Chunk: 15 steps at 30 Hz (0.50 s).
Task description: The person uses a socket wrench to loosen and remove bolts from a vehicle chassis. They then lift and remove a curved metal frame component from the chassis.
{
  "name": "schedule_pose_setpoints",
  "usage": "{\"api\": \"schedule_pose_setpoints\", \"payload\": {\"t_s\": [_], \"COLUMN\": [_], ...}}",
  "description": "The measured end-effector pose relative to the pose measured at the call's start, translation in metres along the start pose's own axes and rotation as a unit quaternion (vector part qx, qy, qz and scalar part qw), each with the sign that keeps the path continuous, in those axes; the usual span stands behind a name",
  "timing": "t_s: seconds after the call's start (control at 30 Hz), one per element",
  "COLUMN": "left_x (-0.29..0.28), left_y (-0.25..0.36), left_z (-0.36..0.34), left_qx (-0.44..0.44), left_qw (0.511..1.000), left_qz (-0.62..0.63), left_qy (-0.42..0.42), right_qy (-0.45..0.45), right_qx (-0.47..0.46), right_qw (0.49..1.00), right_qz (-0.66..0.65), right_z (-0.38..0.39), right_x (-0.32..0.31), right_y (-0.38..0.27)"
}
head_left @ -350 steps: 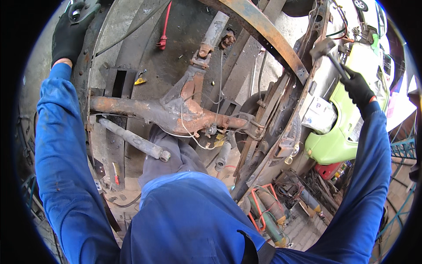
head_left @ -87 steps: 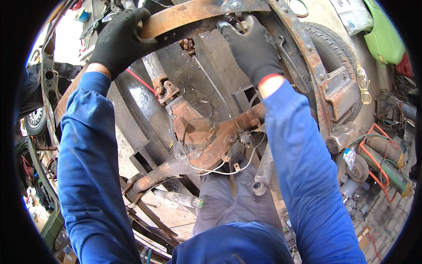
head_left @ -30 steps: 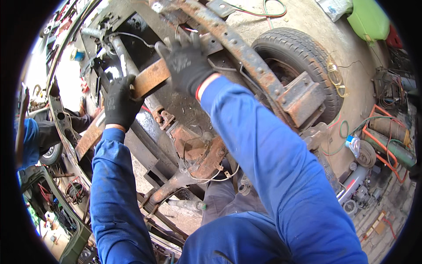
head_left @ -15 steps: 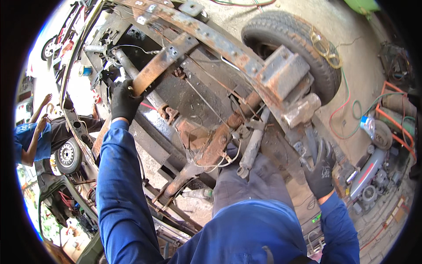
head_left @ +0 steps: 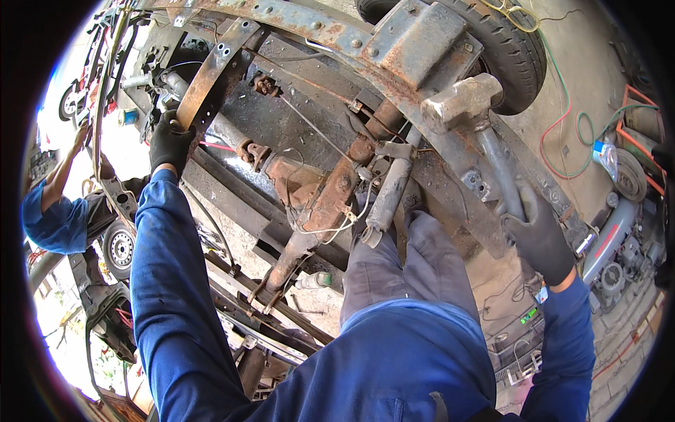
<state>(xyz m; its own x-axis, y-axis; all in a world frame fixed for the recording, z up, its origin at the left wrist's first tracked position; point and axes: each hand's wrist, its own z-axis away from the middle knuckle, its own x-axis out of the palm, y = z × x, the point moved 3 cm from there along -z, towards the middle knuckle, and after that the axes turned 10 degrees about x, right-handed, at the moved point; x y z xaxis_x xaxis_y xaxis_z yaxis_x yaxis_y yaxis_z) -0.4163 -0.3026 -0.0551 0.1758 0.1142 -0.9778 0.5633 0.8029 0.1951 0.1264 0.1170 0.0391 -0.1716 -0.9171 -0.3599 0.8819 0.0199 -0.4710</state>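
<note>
In my left black-gloved hand (head_left: pixel 171 143) is the lower end of a rusty steel crossmember (head_left: pixel 216 74), with the fingers closed round its edge. It slants up toward the riveted, rusty frame rail (head_left: pixel 302 27). My right gloved hand (head_left: pixel 540 235) is wrapped round the handle of a sledgehammer (head_left: pixel 463 104). Its heavy, worn head is up at the far end, over the frame rail near a box-shaped rusty bracket (head_left: pixel 420 43). Between my arms lie a rusty axle (head_left: pixel 329 193) and a grey shock absorber (head_left: pixel 390 197).
A tyre (head_left: pixel 517 63) lies beyond the rail at the upper right. Hoses (head_left: pixel 562 119) trail over the floor near a wheel-like coil (head_left: pixel 631 172) and a grey cylinder (head_left: pixel 610 235). At the left, another person in a blue shirt (head_left: pixel 56 218) bends beside a wheel (head_left: pixel 118 250).
My right hand, its fingers spread before, has closed round the sledgehammer's handle, and the head looks larger and nearer. The view has shifted; my left hand stays on the crossmember.
</note>
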Motion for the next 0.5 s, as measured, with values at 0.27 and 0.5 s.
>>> {"api": "schedule_pose_setpoints", "payload": {"t_s": [0.27, 0.5], "left_x": [0.004, -0.004], "left_y": [0.002, 0.013], "left_z": [0.002, 0.008], "left_qx": [0.018, -0.013], "left_qw": [0.998, 0.998], "left_qz": [-0.007, 0.02], "left_qy": [0.06, 0.05], "right_qy": [0.004, 0.109], "right_qx": [0.091, -0.323], "right_qw": [0.993, 0.903], "right_qz": [-0.081, 0.261], "right_z": [0.048, 0.018], "right_x": [0.031, 0.045], "right_y": [-0.065, -0.216]}}
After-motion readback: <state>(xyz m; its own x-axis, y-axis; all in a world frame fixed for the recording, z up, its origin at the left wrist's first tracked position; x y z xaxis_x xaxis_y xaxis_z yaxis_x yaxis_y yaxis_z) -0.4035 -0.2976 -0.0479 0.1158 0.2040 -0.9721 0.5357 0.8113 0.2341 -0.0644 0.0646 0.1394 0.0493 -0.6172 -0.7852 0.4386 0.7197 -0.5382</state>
